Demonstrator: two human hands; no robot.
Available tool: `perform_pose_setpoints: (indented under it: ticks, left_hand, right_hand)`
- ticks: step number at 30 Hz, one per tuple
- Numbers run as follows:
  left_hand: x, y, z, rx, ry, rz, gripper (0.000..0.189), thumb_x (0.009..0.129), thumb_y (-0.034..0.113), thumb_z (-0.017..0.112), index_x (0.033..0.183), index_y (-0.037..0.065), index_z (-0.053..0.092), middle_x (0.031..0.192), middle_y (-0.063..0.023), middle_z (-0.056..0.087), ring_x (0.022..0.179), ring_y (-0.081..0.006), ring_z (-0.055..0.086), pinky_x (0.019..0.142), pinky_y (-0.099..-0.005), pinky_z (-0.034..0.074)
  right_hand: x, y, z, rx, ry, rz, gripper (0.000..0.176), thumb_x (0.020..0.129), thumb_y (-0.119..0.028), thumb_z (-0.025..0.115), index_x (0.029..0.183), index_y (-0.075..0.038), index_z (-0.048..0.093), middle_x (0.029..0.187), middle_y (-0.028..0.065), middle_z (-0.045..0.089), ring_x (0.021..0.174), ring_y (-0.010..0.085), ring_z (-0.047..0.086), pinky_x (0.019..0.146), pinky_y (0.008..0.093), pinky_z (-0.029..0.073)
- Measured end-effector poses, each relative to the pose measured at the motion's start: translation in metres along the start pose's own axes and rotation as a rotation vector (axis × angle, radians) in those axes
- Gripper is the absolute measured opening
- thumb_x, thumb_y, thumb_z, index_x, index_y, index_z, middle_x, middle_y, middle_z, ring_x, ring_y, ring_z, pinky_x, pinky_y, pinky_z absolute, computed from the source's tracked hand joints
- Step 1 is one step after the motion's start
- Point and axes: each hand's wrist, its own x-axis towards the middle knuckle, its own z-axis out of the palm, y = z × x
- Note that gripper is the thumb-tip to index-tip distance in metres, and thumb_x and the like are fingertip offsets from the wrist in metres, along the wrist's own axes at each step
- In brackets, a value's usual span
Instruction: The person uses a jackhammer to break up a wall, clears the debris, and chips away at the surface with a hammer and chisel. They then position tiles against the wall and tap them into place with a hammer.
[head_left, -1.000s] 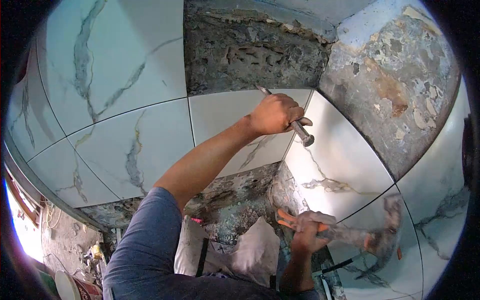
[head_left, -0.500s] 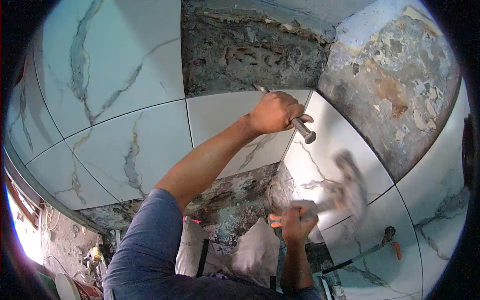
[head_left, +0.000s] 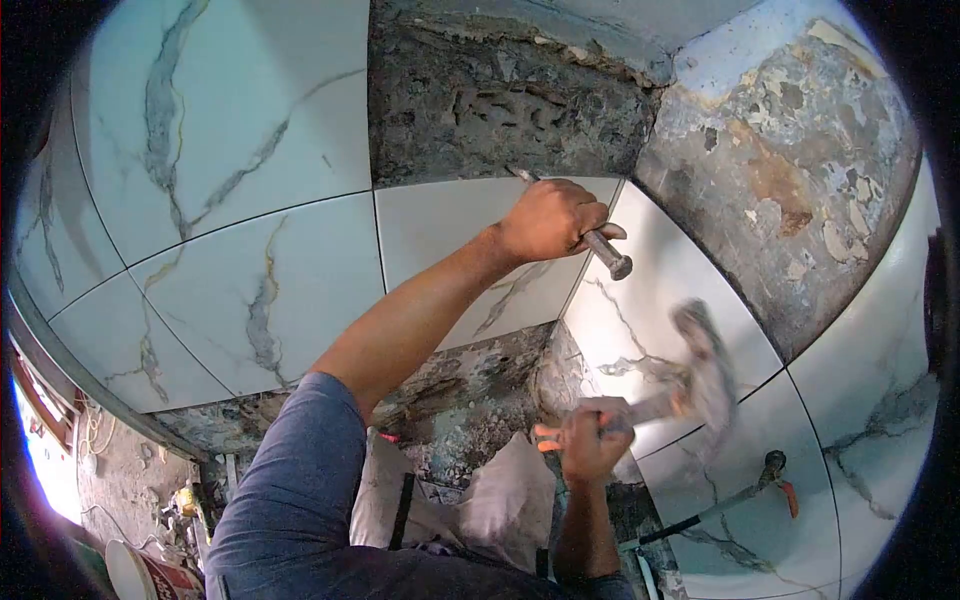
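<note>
**Chisel braced at the tile edge, hammer in the other hand**

The left hand (head_left: 553,222) is closed round a metal chisel (head_left: 609,255), its tip by the upper edge of a white tile (head_left: 435,225), beside the rough wall (head_left: 500,125). The right hand (head_left: 592,445) is wrapped round the handle of a hammer (head_left: 706,370), whose head is blurred over the neighbouring tiles.

The chisel should be stiff and dense, perhaps slippery if dusty; mid-shaft is the sound place to grip, leaving the struck end bare. The hammer looks head-heavy, so a hold low on the handle—near its orange end—should give swing but less control. The tiles are probably hard yet brittle, their edges likeliest to chip.

At lower left stands a red-and-white bucket (head_left: 172,579), cut off by the view; what it contains, I cannot tell.
</note>
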Motion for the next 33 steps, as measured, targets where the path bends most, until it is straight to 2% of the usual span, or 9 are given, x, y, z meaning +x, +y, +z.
perform_pose_setpoints:
  ticks: [6, 10, 12, 13, 19, 24, 26, 30, 33]
  left_hand:
    - [0.001, 0.002, -0.003, -0.020, 0.009, 0.012, 0.029, 0.075, 0.025, 0.069, 0.065, 0.007, 0.048, 0.058, -0.0090, 0.049, 0.056, -0.0296, 0.054, 0.052, -0.0410, 0.041]
    - [0.001, 0.001, -0.003, -0.015, 0.004, 0.028, 0.028, 0.075, 0.025, 0.068, 0.066, 0.007, 0.049, 0.058, -0.0093, 0.050, 0.057, -0.0299, 0.055, 0.052, -0.0414, 0.042]
    - [0.001, 0.001, -0.005, -0.032, -0.030, -0.004, 0.028, 0.075, 0.026, 0.068, 0.067, 0.007, 0.050, 0.058, -0.0097, 0.050, 0.057, -0.0303, 0.055, 0.052, -0.0413, 0.043]
    - [0.002, 0.002, -0.006, 0.023, -0.034, -0.005, 0.029, 0.076, 0.027, 0.068, 0.068, 0.007, 0.050, 0.058, -0.0098, 0.050, 0.057, -0.0306, 0.055, 0.052, -0.0415, 0.043]
    - [0.000, 0.000, -0.003, 0.013, -0.004, 0.010, 0.029, 0.076, 0.033, 0.066, 0.068, 0.009, 0.053, 0.058, -0.0074, 0.053, 0.056, -0.0284, 0.057, 0.051, -0.0401, 0.045]
    - [0.001, -0.001, -0.004, 0.018, 0.002, 0.023, 0.029, 0.077, 0.033, 0.066, 0.069, 0.008, 0.053, 0.058, -0.0083, 0.053, 0.057, -0.0287, 0.057, 0.052, -0.0403, 0.045]
    - [0.002, -0.001, -0.006, 0.016, 0.015, 0.052, 0.029, 0.077, 0.033, 0.066, 0.069, 0.008, 0.053, 0.059, -0.0084, 0.053, 0.057, -0.0286, 0.057, 0.052, -0.0403, 0.045]
    - [0.001, -0.003, -0.004, -0.005, -0.022, 0.005, 0.029, 0.076, 0.033, 0.067, 0.069, 0.008, 0.054, 0.059, -0.0083, 0.054, 0.058, -0.0286, 0.058, 0.053, -0.0405, 0.045]
    - [0.005, -0.006, -0.005, 0.014, -0.008, 0.015, 0.029, 0.076, 0.034, 0.067, 0.069, 0.009, 0.054, 0.059, -0.0079, 0.054, 0.059, -0.0285, 0.058, 0.053, -0.0404, 0.045]
  right_hand:
    - [-0.004, 0.004, -0.021, 0.372, -0.150, -0.377, 0.031, 0.094, -0.034, 0.040, 0.089, -0.006, 0.050, 0.064, 0.0045, 0.046, 0.047, 0.0152, 0.041, 0.043, 0.0302, 0.039]
    - [0.006, 0.059, -0.022, 0.497, 0.186, -0.101, 0.025, 0.090, -0.030, 0.047, 0.088, -0.005, 0.047, 0.060, 0.0023, 0.043, 0.053, 0.0159, 0.044, 0.046, 0.0320, 0.038]
    - [0.005, 0.009, 0.003, -0.296, -0.020, 0.424, 0.019, 0.084, -0.010, 0.055, 0.092, 0.003, 0.044, 0.068, 0.0049, 0.051, 0.056, 0.0157, 0.056, 0.052, 0.0326, 0.054]
    - [0.007, 0.013, -0.002, -0.293, -0.028, 0.410, 0.019, 0.084, -0.010, 0.055, 0.092, 0.003, 0.044, 0.068, 0.0049, 0.051, 0.056, 0.0157, 0.056, 0.052, 0.0326, 0.054]
    - [-0.011, -0.020, -0.012, 0.099, 0.135, -0.136, 0.009, 0.082, 0.003, 0.050, 0.088, 0.000, 0.044, 0.064, 0.0070, 0.051, 0.047, 0.0149, 0.051, 0.045, 0.0322, 0.053]
    - [-0.006, -0.036, -0.021, 0.369, -0.179, -0.565, 0.009, 0.085, -0.002, 0.053, 0.093, -0.004, 0.048, 0.065, 0.0059, 0.048, 0.047, 0.0128, 0.042, 0.048, 0.0293, 0.039]
    - [0.002, -0.013, -0.028, 0.405, -0.239, -0.485, 0.011, 0.086, -0.005, 0.055, 0.095, -0.005, 0.049, 0.060, 0.0044, 0.047, 0.048, 0.0127, 0.043, 0.050, 0.0282, 0.041]
    - [0.018, 0.044, -0.025, -0.505, -0.399, -0.102, 0.004, 0.084, -0.003, 0.051, 0.084, -0.004, 0.048, 0.058, 0.0013, 0.046, 0.044, 0.0106, 0.048, 0.042, 0.0244, 0.041]
    - [0.009, 0.011, -0.012, -0.163, -0.183, 0.333, 0.019, 0.080, -0.014, 0.061, 0.089, -0.002, 0.049, 0.058, 0.0038, 0.051, 0.050, 0.0134, 0.053, 0.057, 0.0336, 0.050]
